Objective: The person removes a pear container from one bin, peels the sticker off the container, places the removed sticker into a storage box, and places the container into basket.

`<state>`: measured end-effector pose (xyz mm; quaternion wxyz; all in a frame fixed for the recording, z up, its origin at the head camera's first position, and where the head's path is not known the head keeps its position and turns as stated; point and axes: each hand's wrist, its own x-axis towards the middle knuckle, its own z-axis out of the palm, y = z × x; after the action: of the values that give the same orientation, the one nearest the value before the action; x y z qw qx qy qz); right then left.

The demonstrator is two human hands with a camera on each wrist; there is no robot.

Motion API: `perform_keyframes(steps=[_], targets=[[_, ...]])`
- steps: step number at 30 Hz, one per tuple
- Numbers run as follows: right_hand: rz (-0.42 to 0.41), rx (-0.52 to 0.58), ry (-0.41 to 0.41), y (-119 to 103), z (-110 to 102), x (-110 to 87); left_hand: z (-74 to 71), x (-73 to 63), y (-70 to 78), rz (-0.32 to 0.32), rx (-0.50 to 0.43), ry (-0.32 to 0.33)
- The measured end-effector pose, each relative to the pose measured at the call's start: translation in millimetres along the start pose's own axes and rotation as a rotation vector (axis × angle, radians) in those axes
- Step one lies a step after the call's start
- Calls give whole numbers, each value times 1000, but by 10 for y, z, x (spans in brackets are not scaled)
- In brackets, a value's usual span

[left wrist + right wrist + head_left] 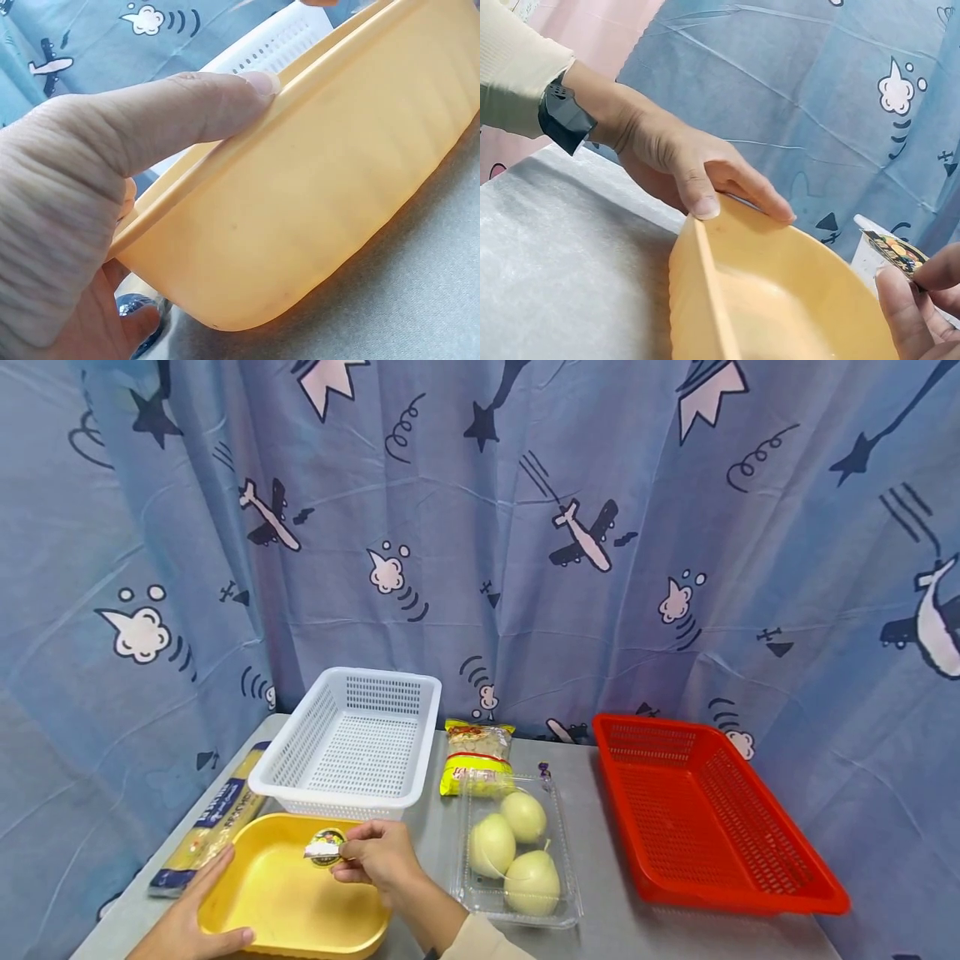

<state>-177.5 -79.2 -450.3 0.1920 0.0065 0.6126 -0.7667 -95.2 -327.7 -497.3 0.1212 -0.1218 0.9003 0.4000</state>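
Seen from the head, the left hand [187,910], thumb and fingers spread, grips the yellow plastic basin [273,897] at eight o'clock; the right hand [384,858] pinches a round fruit-printed label [327,837] towards one o'clock.

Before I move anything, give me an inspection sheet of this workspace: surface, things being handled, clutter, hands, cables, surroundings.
Surface: grey tabletop.
Things being handled: yellow basin; round label with dark, colourful print, whether still stuck to the basin I cannot tell.
Clutter: white basket behind the basin; long packet at left; clear box with three pale green fruits; yellow-ended bag and small purple piece behind the box; red basket at right.
Left hand: holds the basin's rim.
Right hand: pinches the label.
Cables: nothing seen.
Surroundings: blue curtain printed with planes and stars.
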Motion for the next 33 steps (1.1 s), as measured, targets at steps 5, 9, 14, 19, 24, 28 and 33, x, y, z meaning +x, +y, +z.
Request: perform_keyframes(steps=[5,9,14,19,24,28,33], targets=[[9,4,21,73,63,17,-2,3,-6,3,2,0],[20,4,38,141,113,40,-2,1,-17,0,-20,-5],[43,-5,65,223,184,79,-22,-2,-9,18,-18,-3],[71,-37,98,286,262,94,-49,-10,-28,18,-4,-10],[96,-106,137,325,314,103,-65,-7,-22,25,-19,-14],[108,-143,151,338,354,120,-80,-5,-27,86,-9,-4],[123,-167,172,372,370,125,-45,6,-24,63,-24,-14]])
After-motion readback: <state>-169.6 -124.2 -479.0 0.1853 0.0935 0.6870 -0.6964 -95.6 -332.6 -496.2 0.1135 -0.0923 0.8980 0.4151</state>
